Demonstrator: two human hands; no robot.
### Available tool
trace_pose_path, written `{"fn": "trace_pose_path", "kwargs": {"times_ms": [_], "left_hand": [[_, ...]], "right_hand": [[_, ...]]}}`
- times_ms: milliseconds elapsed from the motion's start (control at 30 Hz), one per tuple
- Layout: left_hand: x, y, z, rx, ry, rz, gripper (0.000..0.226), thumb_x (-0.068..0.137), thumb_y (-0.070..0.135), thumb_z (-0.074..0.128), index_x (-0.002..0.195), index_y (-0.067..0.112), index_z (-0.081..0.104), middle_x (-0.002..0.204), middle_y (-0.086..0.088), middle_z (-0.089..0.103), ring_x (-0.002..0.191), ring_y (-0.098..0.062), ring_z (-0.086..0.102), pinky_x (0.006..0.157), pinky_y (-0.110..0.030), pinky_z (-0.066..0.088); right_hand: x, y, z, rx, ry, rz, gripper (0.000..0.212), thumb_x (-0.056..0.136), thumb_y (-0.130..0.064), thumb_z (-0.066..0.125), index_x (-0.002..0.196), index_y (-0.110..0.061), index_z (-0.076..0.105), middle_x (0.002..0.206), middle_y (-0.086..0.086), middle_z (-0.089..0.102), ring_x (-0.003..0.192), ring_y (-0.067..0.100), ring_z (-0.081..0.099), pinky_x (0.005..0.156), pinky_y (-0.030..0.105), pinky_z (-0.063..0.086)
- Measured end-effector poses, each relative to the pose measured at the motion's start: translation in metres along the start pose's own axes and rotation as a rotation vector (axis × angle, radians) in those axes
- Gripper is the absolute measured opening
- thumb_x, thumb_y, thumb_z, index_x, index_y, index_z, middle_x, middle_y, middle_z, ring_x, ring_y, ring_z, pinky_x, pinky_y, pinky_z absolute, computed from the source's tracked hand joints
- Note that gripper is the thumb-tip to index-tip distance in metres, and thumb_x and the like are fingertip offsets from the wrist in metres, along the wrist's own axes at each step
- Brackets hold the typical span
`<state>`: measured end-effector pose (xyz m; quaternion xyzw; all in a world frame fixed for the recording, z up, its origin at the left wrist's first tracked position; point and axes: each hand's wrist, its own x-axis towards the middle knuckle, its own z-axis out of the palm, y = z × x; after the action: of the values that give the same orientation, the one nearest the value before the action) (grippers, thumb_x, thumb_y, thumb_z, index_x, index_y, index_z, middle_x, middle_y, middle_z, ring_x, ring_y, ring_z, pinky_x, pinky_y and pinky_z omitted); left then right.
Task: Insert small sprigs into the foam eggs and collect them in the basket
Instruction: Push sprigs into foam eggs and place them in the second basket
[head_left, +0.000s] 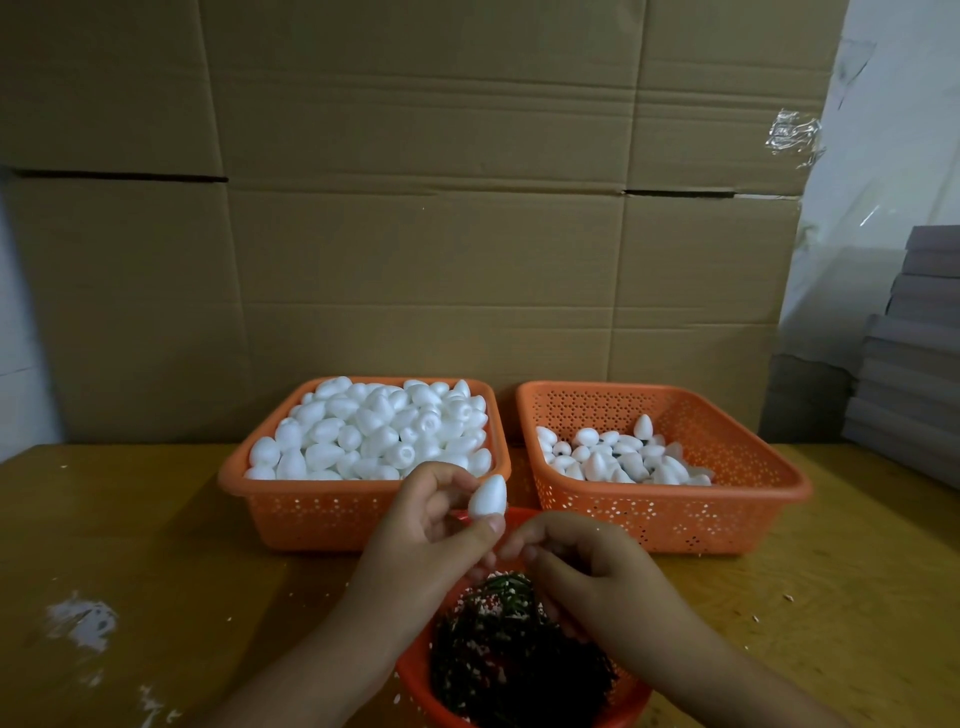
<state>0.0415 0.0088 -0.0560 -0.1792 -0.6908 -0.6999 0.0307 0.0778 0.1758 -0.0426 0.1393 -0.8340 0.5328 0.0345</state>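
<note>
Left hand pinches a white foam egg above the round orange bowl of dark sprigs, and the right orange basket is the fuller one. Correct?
Not quite. The head view shows the left orange basket heaped full; the right orange basket holds fewer. The left hand does pinch the white foam egg above the round orange bowl.

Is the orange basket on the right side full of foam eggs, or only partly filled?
Partly filled. In the right basket the eggs cover only the bottom, and the perforated walls show above them.

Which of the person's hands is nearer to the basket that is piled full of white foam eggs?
Left. The left hand, holding a foam egg, is just in front of the full basket at its near right corner. The right hand is lower and farther right, over the bowl of sprigs.
</note>
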Motion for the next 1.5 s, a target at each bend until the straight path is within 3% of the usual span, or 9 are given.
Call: {"fn": "trace_pose_path", "kwargs": {"times_ms": [133,267,533,700,1000,1133,1267,1333,1500], "left_hand": [[-0.0004,-0.0006,-0.0002,0.000,0.043,0.014,0.026,0.087,0.003,0.067,0.107,0.019,0.059,0.094,0.000,0.072,0.072,-0.009,0.067,0.058,-0.018,0.051],[-0.0002,0.0023,0.0008,0.013,0.029,0.052,0.045,0.093,0.005,0.059,0.120,0.041,0.060,0.104,0.010,0.071,0.072,-0.009,0.067,0.060,-0.020,0.051],[-0.0003,-0.0008,0.0003,0.015,-0.009,0.042,0.022,0.087,0.004,0.067,0.105,0.010,0.055,0.088,-0.001,0.074,0.070,-0.007,0.066,0.058,-0.018,0.050],[0.0011,0.0002,0.0019,-0.005,0.009,0.067,0.039,0.073,0.036,0.069,0.098,0.009,0.056,0.080,-0.007,0.073,0.067,-0.009,0.066,0.057,-0.018,0.050],[-0.0010,0.0021,0.0007,0.001,0.069,0.095,0.039,0.072,0.059,0.055,0.079,0.024,0.070,0.056,0.004,0.053,0.048,-0.007,0.047,0.049,-0.015,0.041],[-0.0003,0.0004,0.0006,0.053,0.079,0.090,0.033,0.070,0.056,0.062,0.083,0.026,0.064,0.055,0.002,0.054,0.051,-0.007,0.050,0.052,-0.017,0.044],[0.0019,-0.0034,0.0009,-0.014,0.058,0.047,0.030,0.076,0.026,0.072,0.098,0.014,0.056,0.074,0.003,0.069,0.061,-0.007,0.063,0.054,-0.017,0.049],[0.0015,-0.0021,0.0015,0.010,0.050,0.062,0.021,0.087,0.011,0.067,0.105,0.018,0.059,0.085,0.002,0.073,0.066,-0.008,0.066,0.057,-0.017,0.050],[-0.0006,0.0045,0.0032,0.011,0.035,0.078,0.025,0.099,0.020,0.045,0.111,0.013,0.066,0.092,-0.002,0.076,0.065,-0.010,0.066,0.057,-0.020,0.052]], "right_hand": [[-0.0004,-0.0007,0.0003,-0.001,-0.004,0.006,0.023,0.097,-0.008,0.051,0.090,-0.020,0.069,0.048,-0.005,0.053,0.042,0.006,0.046,0.046,0.017,0.039],[-0.0003,-0.0005,0.0001,0.000,-0.006,0.012,0.022,0.097,-0.009,0.052,0.090,-0.022,0.069,0.049,-0.003,0.054,0.043,0.007,0.047,0.047,0.019,0.040],[-0.0004,-0.0010,0.0002,0.000,-0.003,0.003,0.023,0.097,-0.007,0.051,0.089,-0.018,0.069,0.049,-0.003,0.053,0.041,0.006,0.047,0.046,0.018,0.039],[-0.0007,-0.0007,0.0001,-0.003,-0.004,0.002,0.023,0.097,-0.007,0.051,0.088,-0.019,0.069,0.048,-0.004,0.054,0.042,0.006,0.047,0.047,0.019,0.040],[-0.0005,0.0006,0.0003,-0.005,-0.008,0.012,0.024,0.097,-0.009,0.051,0.089,-0.023,0.069,0.049,-0.004,0.054,0.043,0.007,0.048,0.047,0.019,0.041],[-0.0007,0.0006,0.0003,-0.005,-0.009,0.011,0.026,0.097,-0.009,0.051,0.087,-0.025,0.069,0.049,-0.004,0.054,0.042,0.007,0.048,0.047,0.019,0.040],[-0.0001,0.0007,0.0005,-0.013,-0.009,0.002,0.025,0.097,-0.009,0.052,0.087,-0.024,0.070,0.049,-0.004,0.054,0.042,0.007,0.048,0.047,0.020,0.041],[-0.0002,0.0011,0.0004,-0.011,-0.007,0.005,0.024,0.097,-0.009,0.052,0.088,-0.023,0.069,0.048,-0.004,0.053,0.041,0.006,0.047,0.046,0.019,0.040],[0.0002,0.0016,0.0009,-0.009,-0.005,0.014,0.024,0.096,-0.008,0.052,0.087,-0.023,0.069,0.048,-0.004,0.054,0.042,0.007,0.048,0.047,0.020,0.041]]}}
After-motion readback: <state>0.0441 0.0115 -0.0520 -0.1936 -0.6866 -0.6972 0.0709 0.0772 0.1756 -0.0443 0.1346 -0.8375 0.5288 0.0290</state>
